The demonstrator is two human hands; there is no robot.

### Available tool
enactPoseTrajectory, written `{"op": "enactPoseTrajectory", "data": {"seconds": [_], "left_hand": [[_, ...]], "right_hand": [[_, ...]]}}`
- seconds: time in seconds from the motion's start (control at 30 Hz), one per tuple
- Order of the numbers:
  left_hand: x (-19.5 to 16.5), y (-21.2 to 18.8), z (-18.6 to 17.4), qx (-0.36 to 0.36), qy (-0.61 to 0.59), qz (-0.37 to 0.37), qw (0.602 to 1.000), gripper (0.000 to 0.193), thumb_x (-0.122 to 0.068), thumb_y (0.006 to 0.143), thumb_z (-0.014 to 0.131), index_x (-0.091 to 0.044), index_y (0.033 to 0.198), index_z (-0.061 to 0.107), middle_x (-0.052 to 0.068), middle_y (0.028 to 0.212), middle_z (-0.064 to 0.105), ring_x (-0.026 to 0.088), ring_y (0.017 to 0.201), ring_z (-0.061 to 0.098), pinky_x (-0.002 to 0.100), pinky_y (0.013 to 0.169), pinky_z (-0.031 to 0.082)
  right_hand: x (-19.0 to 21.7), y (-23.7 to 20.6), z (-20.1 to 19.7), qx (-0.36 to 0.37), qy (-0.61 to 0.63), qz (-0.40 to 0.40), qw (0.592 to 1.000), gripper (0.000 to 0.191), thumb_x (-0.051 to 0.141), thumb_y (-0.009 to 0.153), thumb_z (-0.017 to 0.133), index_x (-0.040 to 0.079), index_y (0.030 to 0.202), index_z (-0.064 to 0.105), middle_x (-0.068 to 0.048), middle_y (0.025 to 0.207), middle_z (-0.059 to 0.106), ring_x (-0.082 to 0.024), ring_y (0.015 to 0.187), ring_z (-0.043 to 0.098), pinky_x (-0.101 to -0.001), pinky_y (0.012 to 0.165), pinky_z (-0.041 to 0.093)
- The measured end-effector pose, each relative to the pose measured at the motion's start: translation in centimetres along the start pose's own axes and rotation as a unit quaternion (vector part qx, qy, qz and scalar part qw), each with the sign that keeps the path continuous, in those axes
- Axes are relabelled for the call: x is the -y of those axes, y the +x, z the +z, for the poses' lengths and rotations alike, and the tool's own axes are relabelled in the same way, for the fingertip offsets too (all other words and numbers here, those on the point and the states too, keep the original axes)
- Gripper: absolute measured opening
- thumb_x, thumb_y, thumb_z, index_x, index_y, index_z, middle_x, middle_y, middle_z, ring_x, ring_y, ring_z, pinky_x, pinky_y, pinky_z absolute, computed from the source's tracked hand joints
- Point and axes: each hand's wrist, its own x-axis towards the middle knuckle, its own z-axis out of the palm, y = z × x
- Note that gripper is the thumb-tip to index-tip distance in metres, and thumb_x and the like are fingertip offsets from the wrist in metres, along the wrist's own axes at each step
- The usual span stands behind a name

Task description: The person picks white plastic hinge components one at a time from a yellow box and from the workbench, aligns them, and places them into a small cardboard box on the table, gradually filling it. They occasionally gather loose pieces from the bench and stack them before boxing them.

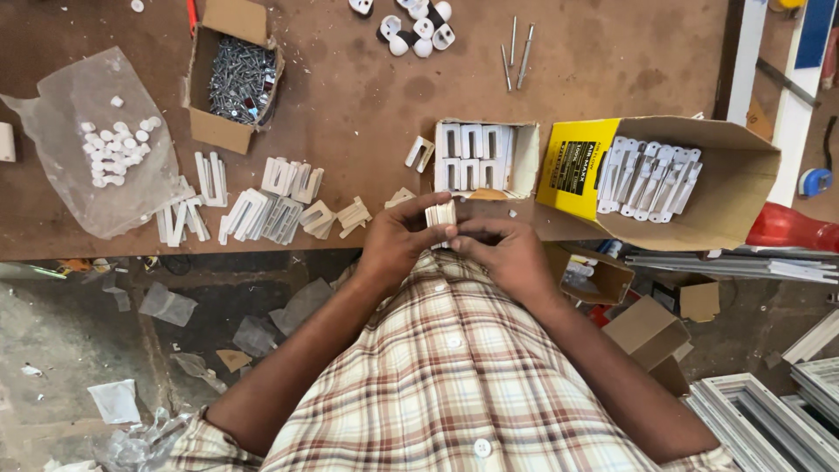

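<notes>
My left hand and my right hand meet at the near edge of the brown worktable, both pinching a small stack of white plastic brackets. Just beyond the hands stands a small white carton packed with rows of the same brackets. To the left of my hands, loose white brackets lie scattered in groups on the table.
A yellow-sided cardboard box with white brackets lies on its side at right. An open box of screws and a plastic bag of white caps sit at left. Round white-black fittings and long screws lie at the back. Scraps litter the floor.
</notes>
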Motion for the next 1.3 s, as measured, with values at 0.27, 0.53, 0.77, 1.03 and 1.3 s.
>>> {"op": "enactPoseTrajectory", "data": {"seconds": [0.27, 0.53, 0.77, 1.03, 1.3], "left_hand": [[0.7, 0.6, 1.3, -0.017, 0.005, 0.004, 1.0, 0.047, -0.001, 0.086, 0.079, 0.002, 0.132, 0.068, 0.011, 0.115, 0.075, 0.013, 0.1, 0.069, 0.029, 0.088, 0.06], [1.3, 0.8, 2.0, -0.039, 0.049, -0.019, 0.998, 0.048, -0.002, 0.085, 0.078, 0.001, 0.132, 0.067, 0.009, 0.117, 0.075, 0.012, 0.102, 0.07, 0.028, 0.089, 0.059], [2.2, 1.4, 2.4, -0.029, 0.026, -0.02, 0.999, 0.049, -0.001, 0.085, 0.078, 0.002, 0.132, 0.065, 0.01, 0.113, 0.075, 0.014, 0.101, 0.071, 0.029, 0.089, 0.059], [2.7, 1.6, 2.7, -0.029, 0.044, -0.033, 0.998, 0.049, 0.001, 0.087, 0.077, 0.002, 0.134, 0.066, 0.012, 0.111, 0.076, 0.014, 0.098, 0.069, 0.028, 0.086, 0.057], [2.4, 1.4, 2.2, -0.03, 0.005, -0.016, 0.999, 0.047, 0.001, 0.086, 0.077, 0.002, 0.132, 0.067, 0.011, 0.117, 0.075, 0.015, 0.103, 0.07, 0.03, 0.09, 0.058]], "right_hand": [[-1.8, 1.1, -0.5, 0.0, 0.2, 0.032, 0.979, 0.043, 0.01, 0.08, 0.078, 0.002, 0.119, 0.061, -0.005, 0.107, 0.076, -0.009, 0.1, 0.074, -0.0258, 0.088, 0.062], [-5.9, 2.1, -1.5, 0.037, 0.11, 0.066, 0.991, 0.031, 0.005, 0.082, 0.083, -0.002, 0.11, 0.072, -0.009, 0.103, 0.078, -0.014, 0.097, 0.073, -0.0284, 0.087, 0.059], [-6.7, 2.5, -1.7, 0.05, 0.149, 0.055, 0.986, 0.032, 0.005, 0.079, 0.085, -0.002, 0.105, 0.068, -0.01, 0.098, 0.076, -0.015, 0.094, 0.073, -0.0296, 0.082, 0.059], [-6.2, 2.3, -1.9, 0.034, 0.076, 0.067, 0.994, 0.032, 0.007, 0.081, 0.083, -0.003, 0.106, 0.067, -0.011, 0.097, 0.078, -0.015, 0.093, 0.075, -0.0295, 0.08, 0.06], [-6.6, 2.2, -1.5, 0.037, 0.282, 0.11, 0.952, 0.025, 0.004, 0.084, 0.076, -0.002, 0.108, 0.072, -0.008, 0.099, 0.076, -0.016, 0.09, 0.072, -0.0292, 0.082, 0.061]]}}
